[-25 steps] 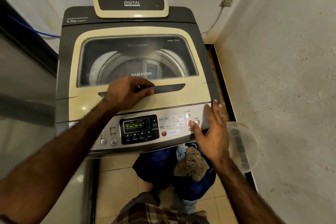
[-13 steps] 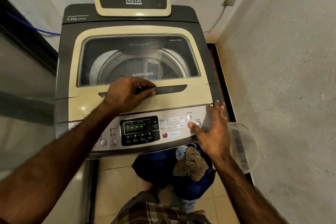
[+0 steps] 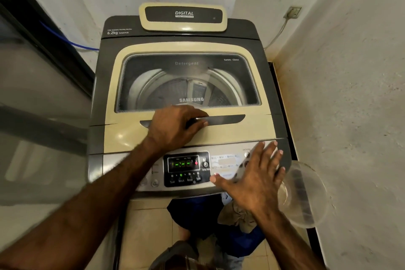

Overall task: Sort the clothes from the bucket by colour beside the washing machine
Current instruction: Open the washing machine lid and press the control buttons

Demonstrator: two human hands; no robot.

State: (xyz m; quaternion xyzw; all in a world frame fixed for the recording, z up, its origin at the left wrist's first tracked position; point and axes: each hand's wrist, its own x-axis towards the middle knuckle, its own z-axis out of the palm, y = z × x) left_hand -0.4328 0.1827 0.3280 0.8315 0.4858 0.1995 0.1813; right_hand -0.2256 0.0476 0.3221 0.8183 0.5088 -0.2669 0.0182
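Note:
A top-loading washing machine [image 3: 122, 133] stands before me with its cream lid closed. My left hand [image 3: 173, 126] grips the dark lid handle [image 3: 221, 119], fingers curled into the recess. My right hand [image 3: 255, 178] hovers flat over the right side of the control panel [image 3: 186, 170], fingers spread, holding nothing. Below the machine's front, on the floor, lies a pile of clothes: a dark blue garment [image 3: 192, 210], a brown cloth [image 3: 235, 218] on top and a bit of light blue fabric [image 3: 226, 198]. No bucket shows clearly.
A clear plastic lid or basin [image 3: 306, 195] leans by the right wall. A grey metal surface [image 3: 39, 116] stands close on the left. White walls close the corner, with a wall socket [image 3: 292, 12] and a blue hose [image 3: 72, 42] behind. Tiled floor [image 3: 149, 230] lies below.
My right hand has lifted off the power buttons and slid left with fingers spread over the panel. The left hand stays on the lid handle. The camera has shifted slightly.

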